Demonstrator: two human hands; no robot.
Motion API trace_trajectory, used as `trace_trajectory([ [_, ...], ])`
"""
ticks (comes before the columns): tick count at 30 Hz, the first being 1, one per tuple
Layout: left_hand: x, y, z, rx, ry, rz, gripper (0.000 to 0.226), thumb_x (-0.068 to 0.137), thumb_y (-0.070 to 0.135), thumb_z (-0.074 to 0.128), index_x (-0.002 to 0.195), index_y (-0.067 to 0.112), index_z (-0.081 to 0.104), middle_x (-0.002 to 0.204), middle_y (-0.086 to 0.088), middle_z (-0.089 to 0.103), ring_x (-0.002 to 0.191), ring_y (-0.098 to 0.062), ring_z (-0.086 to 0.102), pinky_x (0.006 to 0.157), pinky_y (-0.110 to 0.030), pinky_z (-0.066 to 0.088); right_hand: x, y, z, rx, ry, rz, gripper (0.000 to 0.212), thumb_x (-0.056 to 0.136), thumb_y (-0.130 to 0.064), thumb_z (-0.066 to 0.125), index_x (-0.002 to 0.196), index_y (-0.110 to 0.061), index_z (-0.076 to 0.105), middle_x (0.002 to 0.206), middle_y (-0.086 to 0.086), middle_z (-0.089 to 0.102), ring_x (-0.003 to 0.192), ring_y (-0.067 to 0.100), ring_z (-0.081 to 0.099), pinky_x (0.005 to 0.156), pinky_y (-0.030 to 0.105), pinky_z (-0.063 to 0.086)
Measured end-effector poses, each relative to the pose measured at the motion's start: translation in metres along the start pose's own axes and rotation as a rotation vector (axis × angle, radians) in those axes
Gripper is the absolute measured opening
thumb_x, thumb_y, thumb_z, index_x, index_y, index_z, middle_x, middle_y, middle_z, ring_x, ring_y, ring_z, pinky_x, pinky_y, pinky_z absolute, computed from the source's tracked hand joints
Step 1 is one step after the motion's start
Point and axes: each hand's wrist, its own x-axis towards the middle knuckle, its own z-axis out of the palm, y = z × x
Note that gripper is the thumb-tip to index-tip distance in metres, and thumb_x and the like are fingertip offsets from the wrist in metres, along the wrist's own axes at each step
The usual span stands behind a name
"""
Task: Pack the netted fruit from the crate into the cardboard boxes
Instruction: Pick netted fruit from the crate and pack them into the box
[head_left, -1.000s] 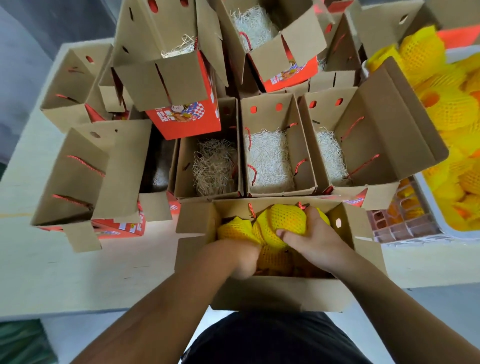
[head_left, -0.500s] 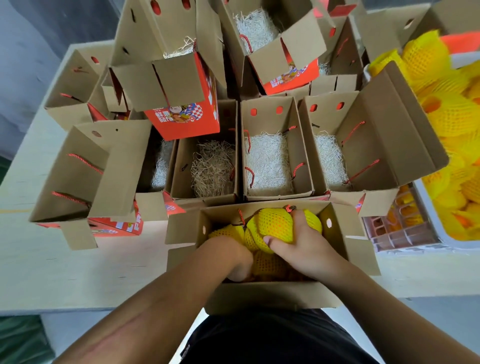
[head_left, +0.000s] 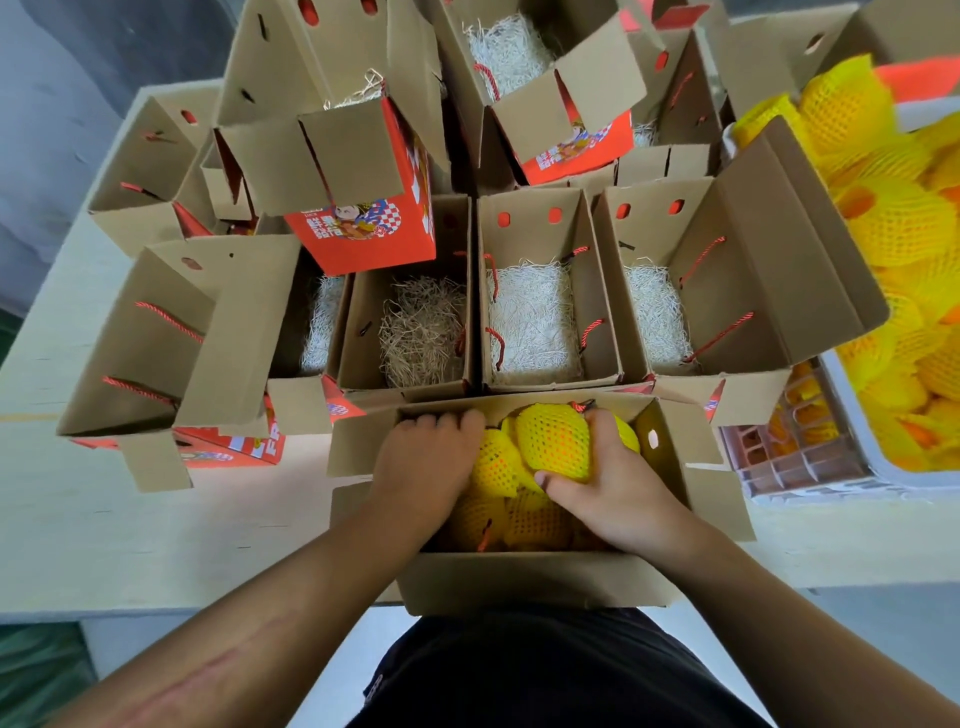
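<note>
An open cardboard box (head_left: 524, 582) stands at the table's near edge, right in front of me, holding several fruit in yellow foam netting. My right hand (head_left: 613, 488) grips the topmost netted fruit (head_left: 553, 441) near the box's far wall. My left hand (head_left: 423, 462) lies flat in the box's left part, fingers against the far wall, resting beside another netted fruit (head_left: 493, 462). At the far right a white crate (head_left: 852, 415) is heaped with more yellow netted fruit (head_left: 904, 228).
Three open boxes lined with shredded paper (head_left: 532, 322) sit in a row just beyond the near box. More open boxes, some red-printed (head_left: 363, 234), are stacked behind and to the left. A pink plastic crate (head_left: 795, 467) stands to the right. The table (head_left: 104, 530) edge runs near my body.
My left hand rose from deep in the box and slid to its far-left wall. My right hand kept its grip on the top fruit and shifted slightly right.
</note>
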Motion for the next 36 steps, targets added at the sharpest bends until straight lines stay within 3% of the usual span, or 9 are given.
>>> trace_trajectory([
  [4, -0.006, 0.002, 0.002, -0.166, -0.086, -0.001, 0.027, 0.102, 0.047, 0.051, 0.107, 0.025, 0.066, 0.096, -0.001, 0.072, 0.087, -0.023, 0.07, 0.067, -0.033, 0.046, -0.001, -0.006, 0.002, 0.001, 0.005, -0.026, 0.069, 0.084, -0.047, 0.078, 0.133, -0.034, 0.031, 0.122, 0.001, 0.06, 0.113, 0.022, 0.059, 0.096, 0.041, 0.05],
  [7, -0.011, 0.003, 0.004, -0.456, -0.351, 0.119, 0.032, 0.101, 0.053, 0.052, 0.119, 0.032, 0.069, 0.111, -0.001, 0.07, 0.1, -0.024, 0.066, 0.084, -0.04, 0.055, -0.004, -0.007, 0.0, -0.066, 0.024, -0.076, 0.069, 0.081, -0.043, 0.079, 0.133, -0.03, 0.036, 0.126, 0.001, 0.056, 0.116, 0.022, 0.057, 0.098, 0.044, 0.049],
  [10, -0.015, 0.009, 0.007, -0.268, -0.493, 0.162, 0.028, 0.105, 0.032, 0.051, 0.128, 0.026, 0.066, 0.124, -0.007, 0.068, 0.11, -0.029, 0.064, 0.095, -0.042, 0.053, -0.012, -0.009, -0.003, -0.177, 0.055, -0.181, 0.077, 0.074, -0.047, 0.072, 0.138, -0.034, 0.033, 0.127, -0.008, 0.046, 0.114, 0.016, 0.053, 0.092, 0.034, 0.046],
  [14, -0.016, 0.002, -0.001, -0.011, -0.185, 0.194, 0.018, 0.099, 0.019, 0.055, 0.105, 0.022, 0.071, 0.108, -0.004, 0.072, 0.107, -0.027, 0.062, 0.101, -0.041, 0.037, -0.019, -0.017, -0.002, -0.215, -0.062, -0.335, 0.083, 0.072, -0.052, 0.07, 0.143, -0.045, 0.028, 0.13, -0.015, 0.03, 0.118, 0.011, 0.046, 0.097, 0.03, 0.043],
  [18, -0.016, -0.029, 0.0, -0.04, 0.121, 0.198, 0.016, 0.083, 0.016, 0.067, 0.094, 0.022, 0.076, 0.098, 0.001, 0.075, 0.104, -0.025, 0.062, 0.102, -0.042, 0.033, 0.001, -0.034, 0.016, -0.377, -0.311, -0.349, 0.085, 0.077, -0.038, 0.078, 0.149, -0.041, 0.033, 0.131, -0.008, 0.029, 0.123, 0.017, 0.045, 0.108, 0.031, 0.041],
  [22, -0.013, -0.046, 0.008, -0.393, 0.118, 0.11, 0.039, 0.092, 0.012, 0.054, 0.119, 0.036, 0.068, 0.118, 0.015, 0.07, 0.119, -0.017, 0.055, 0.108, -0.035, 0.022, 0.015, -0.051, 0.034, -0.641, -0.483, -0.327, 0.082, 0.086, -0.035, 0.075, 0.154, -0.038, 0.027, 0.156, 0.005, 0.037, 0.143, 0.027, 0.039, 0.114, 0.035, 0.039],
  [26, -0.023, -0.045, 0.024, -0.733, 0.32, 0.046, 0.035, 0.092, 0.006, 0.061, 0.117, 0.029, 0.071, 0.107, 0.016, 0.073, 0.106, -0.008, 0.061, 0.105, -0.041, 0.044, 0.022, -0.062, 0.023, -0.601, -0.557, -0.195, 0.072, 0.084, -0.056, 0.064, 0.143, -0.041, 0.026, 0.142, -0.002, 0.051, 0.12, 0.02, 0.053, 0.1, 0.036, 0.048],
  [32, -0.027, -0.028, 0.032, -0.753, 0.388, -0.006, 0.04, 0.087, 0.008, 0.05, 0.115, 0.029, 0.07, 0.108, 0.011, 0.069, 0.111, -0.016, 0.06, 0.111, -0.038, 0.03, 0.011, -0.072, 0.063, -0.692, -0.49, -0.265, 0.048, 0.095, -0.038, 0.068, 0.137, -0.035, 0.044, 0.133, 0.001, 0.035, 0.115, 0.028, 0.052, 0.1, 0.037, 0.046],
  [36, -0.027, -0.03, 0.026, -0.664, 0.314, 0.012, 0.04, 0.085, 0.014, 0.062, 0.121, 0.031, 0.069, 0.111, 0.014, 0.069, 0.114, -0.016, 0.059, 0.109, -0.036, 0.03, 0.018, -0.084, 0.078, -0.786, -0.458, -0.237, 0.051, 0.09, -0.027, 0.075, 0.137, -0.029, 0.054, 0.137, 0.004, 0.032, 0.114, 0.03, 0.055, 0.101, 0.033, 0.047],
])
